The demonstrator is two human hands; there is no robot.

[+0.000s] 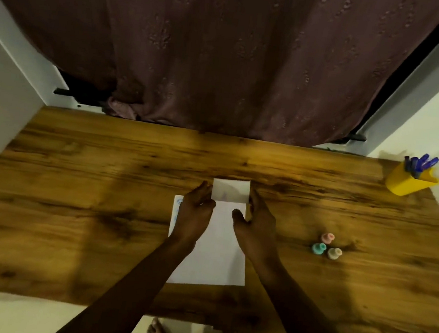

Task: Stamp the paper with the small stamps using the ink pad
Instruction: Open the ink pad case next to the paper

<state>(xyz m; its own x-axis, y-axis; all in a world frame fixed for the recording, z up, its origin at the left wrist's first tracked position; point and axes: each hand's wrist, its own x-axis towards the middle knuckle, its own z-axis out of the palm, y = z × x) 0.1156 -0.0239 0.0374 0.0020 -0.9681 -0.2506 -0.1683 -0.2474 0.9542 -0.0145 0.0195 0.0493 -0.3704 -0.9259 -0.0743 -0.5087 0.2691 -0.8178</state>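
Note:
A white sheet of paper (213, 261) lies on the wooden table (71, 204) in front of me, with faint blue marks along its left edge. At its far end sits a small white rectangular case, the ink pad (230, 191). My left hand (196, 214) grips the case's left side and my right hand (257, 221) grips its right side, thumbs resting over the paper. Whether the case is open is unclear. Three small stamps stand to the right of the paper: a pink stamp (328, 237), a teal stamp (318, 249) and a beige stamp (335, 253).
A yellow pen holder (409, 181) with several blue pens stands at the table's far right corner. A dark curtain (225, 57) hangs behind the far edge. White walls flank both sides. My bare feet show below the near edge.

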